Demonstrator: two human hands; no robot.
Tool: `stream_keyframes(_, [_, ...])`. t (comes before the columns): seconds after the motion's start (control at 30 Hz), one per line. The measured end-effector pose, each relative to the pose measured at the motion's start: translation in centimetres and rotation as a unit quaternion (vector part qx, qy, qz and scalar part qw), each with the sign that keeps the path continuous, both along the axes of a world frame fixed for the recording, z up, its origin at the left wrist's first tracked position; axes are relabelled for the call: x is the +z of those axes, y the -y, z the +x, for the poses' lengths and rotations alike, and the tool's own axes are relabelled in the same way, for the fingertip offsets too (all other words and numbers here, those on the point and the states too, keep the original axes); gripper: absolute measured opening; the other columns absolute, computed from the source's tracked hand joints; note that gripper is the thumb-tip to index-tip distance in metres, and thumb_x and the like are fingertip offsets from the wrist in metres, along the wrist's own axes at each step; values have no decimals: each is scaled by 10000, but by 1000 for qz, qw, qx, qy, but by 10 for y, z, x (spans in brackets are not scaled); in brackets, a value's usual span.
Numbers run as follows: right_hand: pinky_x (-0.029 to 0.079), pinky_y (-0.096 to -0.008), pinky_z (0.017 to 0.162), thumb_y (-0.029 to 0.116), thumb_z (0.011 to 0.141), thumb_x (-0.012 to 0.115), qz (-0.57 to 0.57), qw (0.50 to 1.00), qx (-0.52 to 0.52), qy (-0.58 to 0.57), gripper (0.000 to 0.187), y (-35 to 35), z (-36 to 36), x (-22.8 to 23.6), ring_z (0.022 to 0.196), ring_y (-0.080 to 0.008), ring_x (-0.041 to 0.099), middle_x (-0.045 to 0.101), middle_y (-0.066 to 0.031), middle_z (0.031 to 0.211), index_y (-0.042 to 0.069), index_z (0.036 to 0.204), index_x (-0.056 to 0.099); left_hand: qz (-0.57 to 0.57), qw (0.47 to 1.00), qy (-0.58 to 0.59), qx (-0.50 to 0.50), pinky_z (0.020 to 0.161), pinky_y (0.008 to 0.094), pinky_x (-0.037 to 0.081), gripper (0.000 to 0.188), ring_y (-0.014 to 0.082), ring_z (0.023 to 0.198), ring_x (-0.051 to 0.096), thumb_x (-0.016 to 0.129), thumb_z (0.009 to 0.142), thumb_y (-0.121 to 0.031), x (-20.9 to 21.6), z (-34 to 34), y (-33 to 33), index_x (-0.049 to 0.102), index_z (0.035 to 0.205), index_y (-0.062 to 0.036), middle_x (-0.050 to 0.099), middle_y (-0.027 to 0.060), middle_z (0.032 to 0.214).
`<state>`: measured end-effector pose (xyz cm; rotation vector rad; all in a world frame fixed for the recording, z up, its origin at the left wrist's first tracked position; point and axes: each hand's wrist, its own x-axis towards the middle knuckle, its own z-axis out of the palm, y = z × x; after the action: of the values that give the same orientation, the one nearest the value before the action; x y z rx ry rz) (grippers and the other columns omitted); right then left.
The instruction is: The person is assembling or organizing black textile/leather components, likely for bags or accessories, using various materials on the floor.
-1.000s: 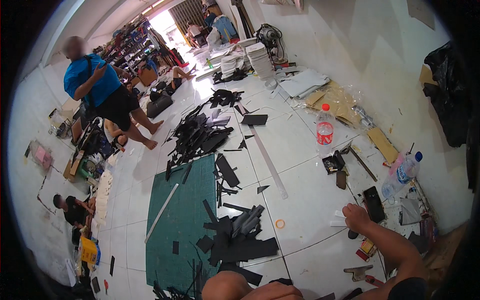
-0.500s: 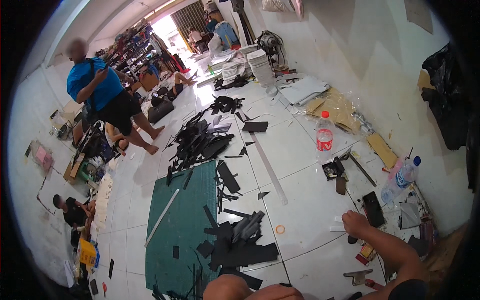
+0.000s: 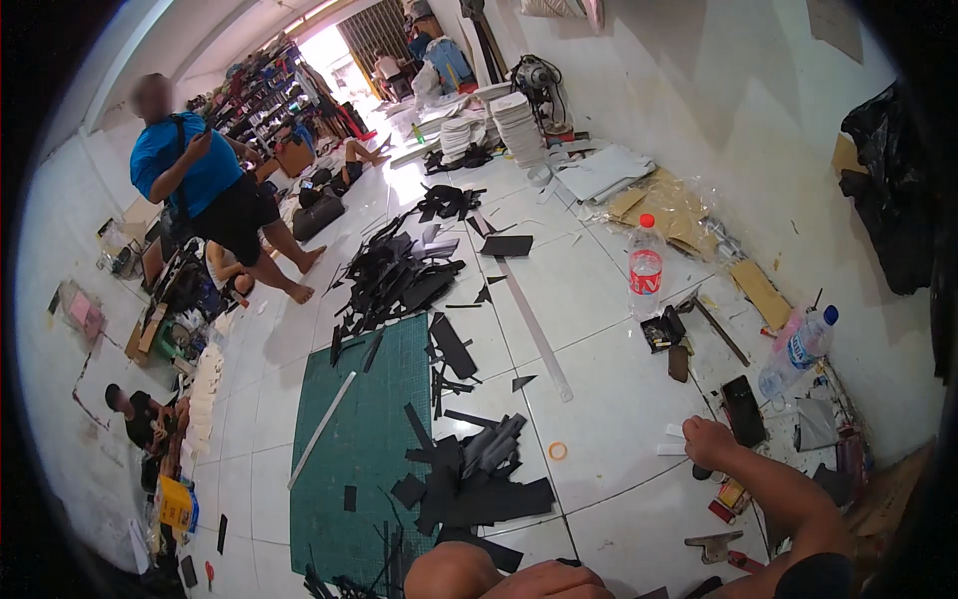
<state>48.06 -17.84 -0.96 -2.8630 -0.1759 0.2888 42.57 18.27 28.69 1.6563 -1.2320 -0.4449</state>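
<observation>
My right hand (image 3: 710, 442) is closed, knuckles up, low over the tiles on the right. Its fingertips are turned away, so whether anything is in them is hidden. Two small white strips (image 3: 672, 449) lie beside the fingers, and a black phone (image 3: 743, 410) lies just past the hand. I cannot make out my left hand; at the lower edge are a bent knee (image 3: 454, 572) and another patch of bare skin. In front of the knee, black cut pieces (image 3: 489, 499) lie heaped across the edge of a green cutting mat (image 3: 329, 439).
A long clear ruler (image 3: 534, 334) lies on the tiles, with a narrow strip (image 3: 321, 429) on the mat. Two plastic bottles, one red-capped (image 3: 646, 268) and one blue-capped (image 3: 798, 354), stand or lean at right. A person in blue (image 3: 200, 175) stands at far left; others sit beyond.
The view has shifted slightly, moving the floor things a little upward. My right hand stays closed in nearly the same place by the white strips.
</observation>
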Motion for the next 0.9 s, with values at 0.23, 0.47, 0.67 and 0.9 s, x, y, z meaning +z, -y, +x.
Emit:
stream_keyframes(0.23, [511,-503,716,140,817,571,11,1000,12,14,160,0,-1,1,812,-371,623,569,-151,927,67,948,515,12,1000,8,1,714,352,441,176,264,792,571,641,851,-182,-1,-2,-1,572,952,-55,565,91,862])
stream_keyframes(0.47, [514,-487,696,145,832,570,9,1000,12,22,138,1,-2,-1,790,-354,628,572,-135,896,82,949,532,14,1000,7,0,704,355,440,174,265,789,573,634,859,-183,3,-1,-1,569,952,-51,566,93,864])
stream_keyframes(0.67, [514,-484,704,157,838,569,3,1000,16,20,148,1,-1,-6,800,-352,631,585,-137,907,70,952,534,23,1000,19,0,688,359,436,190,266,771,565,642,852,-196,2,-1,-1,572,957,-54,551,93,851])
stream_keyframes(0.9, [510,-496,743,187,813,595,10,1000,19,-15,211,4,-2,-5,833,-361,630,587,-155,923,51,956,519,23,1000,15,-2,675,358,435,189,270,767,562,635,854,-200,0,-1,-1,572,961,-57,550,94,852])
